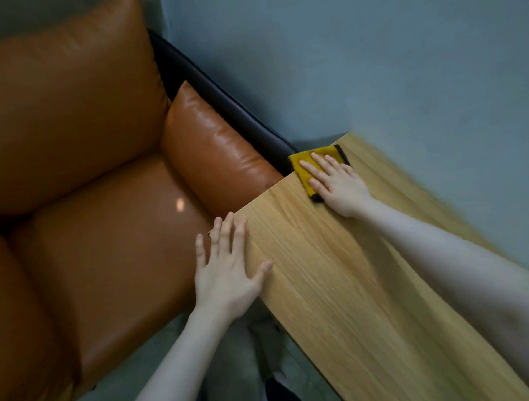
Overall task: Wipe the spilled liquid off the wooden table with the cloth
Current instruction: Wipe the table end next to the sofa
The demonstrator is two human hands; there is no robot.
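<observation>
A light wooden table (338, 288) runs from the lower right up to the middle of the head view. At its far end lies a yellow cloth (306, 167) with a black edge, part of it over the table's corner. My right hand (337, 181) presses flat on the cloth with straight, spread fingers. My left hand (229, 263) rests open at the table's left edge, thumb on the wood, fingers out over the sofa. No liquid shows on the wood.
An orange leather sofa (88, 194) with a dark frame stands tight against the table's left edge. A blue-grey wall (372, 56) lies behind and to the right. Grey floor (235, 370) shows between sofa and table at the bottom.
</observation>
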